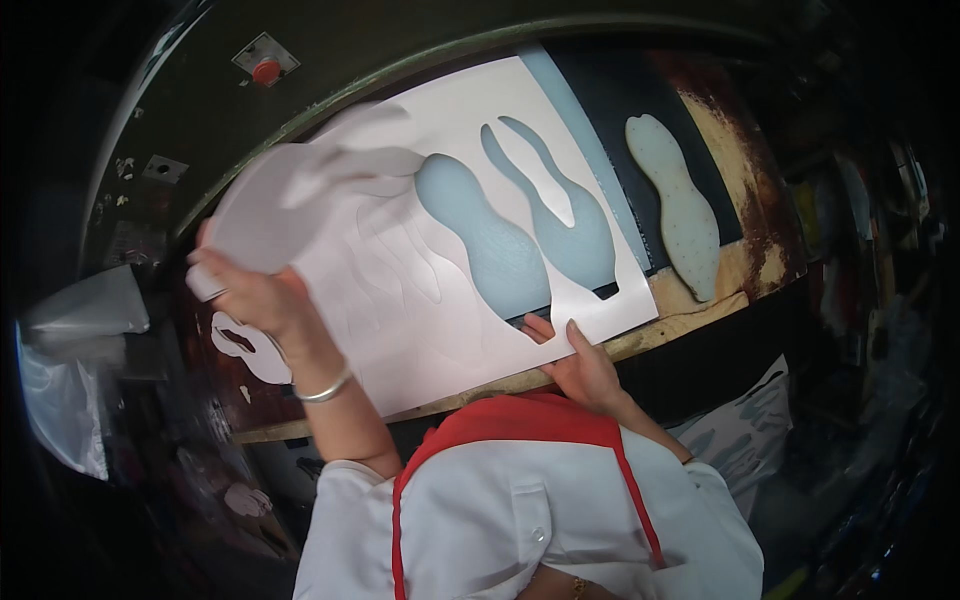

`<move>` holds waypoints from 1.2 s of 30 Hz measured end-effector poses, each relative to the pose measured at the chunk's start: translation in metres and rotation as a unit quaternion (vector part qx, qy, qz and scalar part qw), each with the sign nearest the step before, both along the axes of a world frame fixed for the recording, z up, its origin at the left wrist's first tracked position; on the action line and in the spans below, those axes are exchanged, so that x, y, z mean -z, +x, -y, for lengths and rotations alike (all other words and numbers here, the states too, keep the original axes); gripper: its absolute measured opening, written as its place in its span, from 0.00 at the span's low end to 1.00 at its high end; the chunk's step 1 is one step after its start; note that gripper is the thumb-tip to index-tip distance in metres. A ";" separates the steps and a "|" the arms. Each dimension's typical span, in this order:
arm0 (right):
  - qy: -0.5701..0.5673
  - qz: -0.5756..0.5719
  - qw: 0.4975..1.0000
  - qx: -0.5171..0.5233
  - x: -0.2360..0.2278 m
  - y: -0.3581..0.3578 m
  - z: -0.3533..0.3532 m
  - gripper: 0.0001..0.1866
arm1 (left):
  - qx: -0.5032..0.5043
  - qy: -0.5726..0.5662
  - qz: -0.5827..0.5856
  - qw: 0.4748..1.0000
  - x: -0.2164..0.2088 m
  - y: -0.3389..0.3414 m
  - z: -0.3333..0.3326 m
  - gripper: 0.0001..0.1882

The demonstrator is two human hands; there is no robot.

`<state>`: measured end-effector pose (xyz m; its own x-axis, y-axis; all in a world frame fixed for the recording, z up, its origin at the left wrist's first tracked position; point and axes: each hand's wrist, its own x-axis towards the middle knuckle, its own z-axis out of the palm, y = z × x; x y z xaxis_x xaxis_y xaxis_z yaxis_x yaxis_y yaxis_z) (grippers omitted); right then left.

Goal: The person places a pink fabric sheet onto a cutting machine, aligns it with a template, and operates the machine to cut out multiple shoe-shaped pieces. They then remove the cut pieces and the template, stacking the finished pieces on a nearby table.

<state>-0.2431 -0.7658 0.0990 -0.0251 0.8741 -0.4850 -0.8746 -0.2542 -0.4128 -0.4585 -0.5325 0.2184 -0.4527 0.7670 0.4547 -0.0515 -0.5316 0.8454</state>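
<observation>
A large thin whitish sheet point(590, 320) lies across the work surface, with sole-shaped openings cut through it. Pale blue board point(490, 250) shows through these openings. My left hand point(265, 305) is closed at the sheet's left side, where the material is lifted, curled and smeared by motion. Fainter curved outlines mark the sheet's middle. At the near edge, my right hand point(585, 372) pinches a narrow strip of the sheet, thumb above and fingers partly beneath. Below my left hand is a small whitish piece point(255, 350) with a dark slot.
A pale speckled sole-shaped piece point(675, 205) rests at the right on a dark panel and wood. Behind is a dark green machine body point(400, 45) with a red button point(266, 70). Clear plastic bags point(65, 380) hang at the left; a cut-out scrap sheet point(750, 425) lies lower right.
</observation>
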 end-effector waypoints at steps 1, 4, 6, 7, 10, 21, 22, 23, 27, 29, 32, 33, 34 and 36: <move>0.008 0.002 1.000 -0.002 -0.001 -0.002 0.003 0.26 | -0.005 0.054 -0.016 0.998 -0.011 -0.024 -0.005 0.25; 0.031 0.090 0.993 -0.070 -0.001 -0.012 0.008 0.33 | -0.006 0.077 -0.105 0.991 0.007 -0.046 0.014 0.21; 0.086 0.187 0.968 -0.144 0.002 -0.019 0.008 0.37 | 0.113 0.136 -0.295 0.939 0.049 -0.023 0.043 0.13; 0.077 0.177 0.973 -0.130 0.005 -0.025 0.008 0.36 | 0.139 0.171 -0.430 0.875 0.071 -0.010 0.061 0.15; -0.001 0.143 0.973 -0.179 0.013 -0.036 0.005 0.31 | 0.343 0.123 -0.461 0.809 0.117 0.005 0.104 0.17; 0.053 -0.074 0.996 -0.011 0.014 -0.097 -0.003 0.22 | -0.014 -0.300 -0.234 0.925 0.066 -0.034 0.027 0.17; -0.004 -0.077 0.997 -0.010 0.012 -0.100 -0.001 0.24 | -0.033 -0.188 -0.086 0.978 0.041 -0.059 0.002 0.20; -0.040 -0.084 0.996 0.011 0.010 -0.102 0.000 0.27 | -0.105 -0.072 -0.040 0.991 0.019 -0.086 -0.019 0.23; 0.082 -0.022 0.996 0.013 0.004 -0.118 0.006 0.31 | -0.327 0.126 -0.373 0.859 0.002 -0.160 -0.027 0.26; 0.058 0.097 0.993 -0.041 0.003 -0.128 0.005 0.35 | -0.081 0.223 -0.434 0.869 0.042 -0.144 0.006 0.16; 0.033 0.165 0.980 -0.101 0.005 -0.140 0.001 0.39 | 0.304 0.167 -0.408 0.844 0.104 -0.111 0.063 0.13; 0.053 0.189 0.976 -0.099 0.007 -0.143 0.000 0.37 | 0.385 0.120 -0.433 0.806 0.116 -0.108 0.078 0.15; 0.084 0.210 0.968 -0.113 0.007 -0.147 -0.002 0.36 | 0.387 0.168 -0.461 0.781 0.128 -0.106 0.087 0.18; -0.014 0.162 0.963 -0.217 0.009 -0.153 -0.005 0.32 | 0.379 0.152 -0.420 0.811 0.142 -0.107 0.098 0.19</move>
